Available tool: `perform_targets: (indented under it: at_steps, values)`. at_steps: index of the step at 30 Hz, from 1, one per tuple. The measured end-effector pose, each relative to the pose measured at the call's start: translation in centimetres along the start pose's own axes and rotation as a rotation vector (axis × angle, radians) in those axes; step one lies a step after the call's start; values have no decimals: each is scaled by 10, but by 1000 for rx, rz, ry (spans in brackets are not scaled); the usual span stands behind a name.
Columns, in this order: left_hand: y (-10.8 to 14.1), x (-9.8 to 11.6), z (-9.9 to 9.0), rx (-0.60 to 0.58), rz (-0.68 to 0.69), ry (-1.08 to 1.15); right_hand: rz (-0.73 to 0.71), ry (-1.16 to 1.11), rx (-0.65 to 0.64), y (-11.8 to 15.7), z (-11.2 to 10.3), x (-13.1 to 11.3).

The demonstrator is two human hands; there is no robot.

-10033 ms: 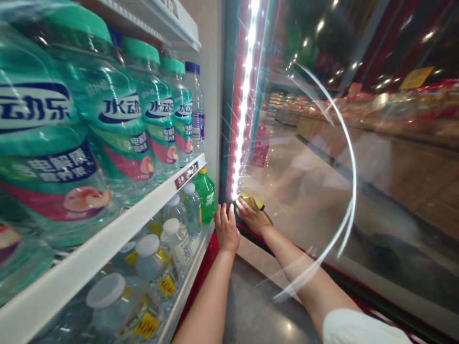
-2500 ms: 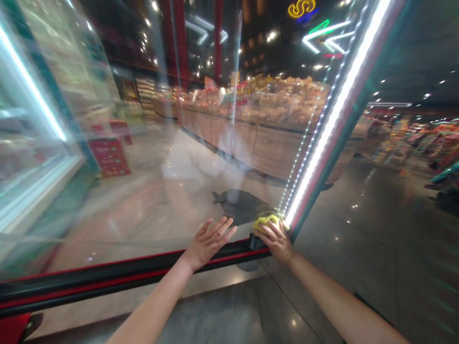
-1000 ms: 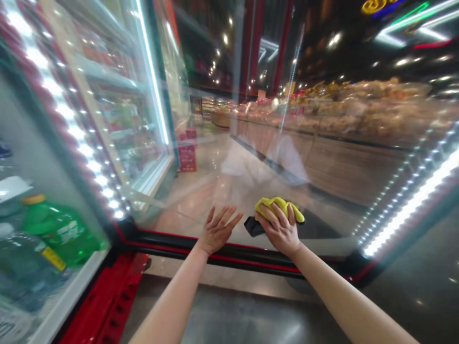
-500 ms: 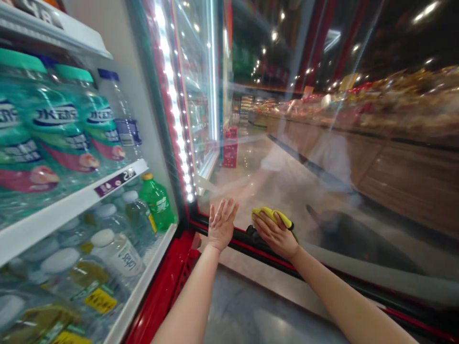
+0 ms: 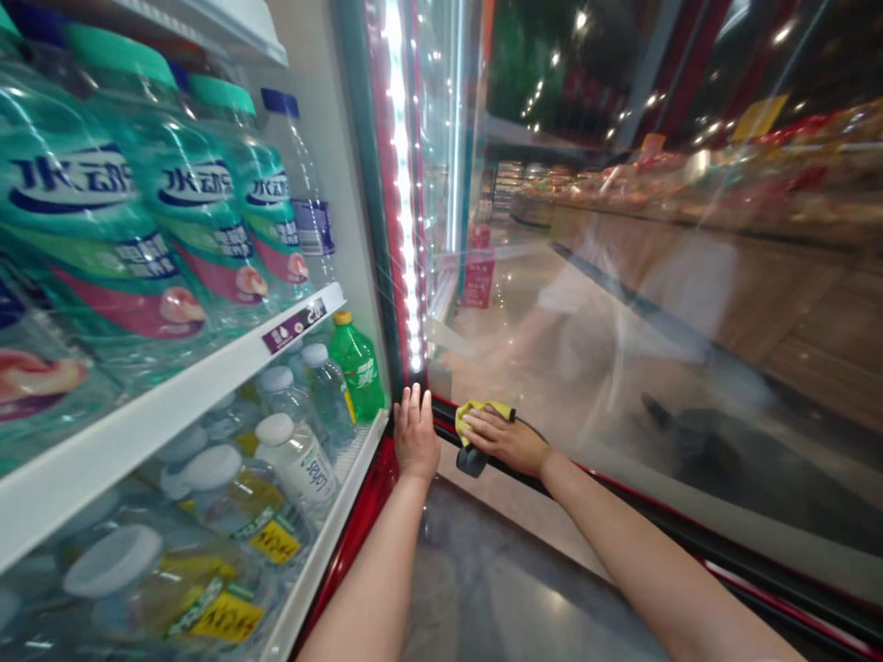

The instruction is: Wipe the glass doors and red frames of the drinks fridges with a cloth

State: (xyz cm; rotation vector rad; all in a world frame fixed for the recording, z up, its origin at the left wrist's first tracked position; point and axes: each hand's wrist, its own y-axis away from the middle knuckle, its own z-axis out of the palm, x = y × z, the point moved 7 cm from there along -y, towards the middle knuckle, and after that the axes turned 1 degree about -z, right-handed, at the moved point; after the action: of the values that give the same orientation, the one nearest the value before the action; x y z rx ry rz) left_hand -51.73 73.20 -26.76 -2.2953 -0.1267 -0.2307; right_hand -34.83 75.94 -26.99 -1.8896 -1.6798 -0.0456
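My left hand (image 5: 417,439) lies flat with fingers stretched out, at the lower corner of the glass door (image 5: 621,368) near its hinge side. It holds nothing. A yellow cloth (image 5: 475,412) with a dark grey underside is in my right hand (image 5: 507,439), pressed against the lower edge of the glass. The fingers of that hand lie over the cloth. Beneath both hands runs the door's black and red bottom frame (image 5: 586,480).
At left, a cooler shelf (image 5: 207,395) carries teal drink bottles (image 5: 200,198). Below it are white-capped bottles (image 5: 290,455) and a green bottle (image 5: 357,363). A lit LED strip (image 5: 407,184) stands beside the door. Grey floor (image 5: 497,579) shows underneath.
My right hand and the cloth have slid left along the lower glass edge, closer to my left hand. The left hand has come nearer the door's corner. The view has turned left.
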Motion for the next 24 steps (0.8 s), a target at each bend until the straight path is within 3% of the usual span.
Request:
perform_targets:
  at_steps: [7, 17, 24]
  values:
    - [25, -33, 8, -33, -67, 28, 1, -32, 9, -23, 42, -15]
    - [44, -48, 24, -74, -107, 13, 107, -180, -76, -88, 90, -11]
    - [48, -51, 24, -152, -83, 6, 143, -209, -61, -95, 94, -15]
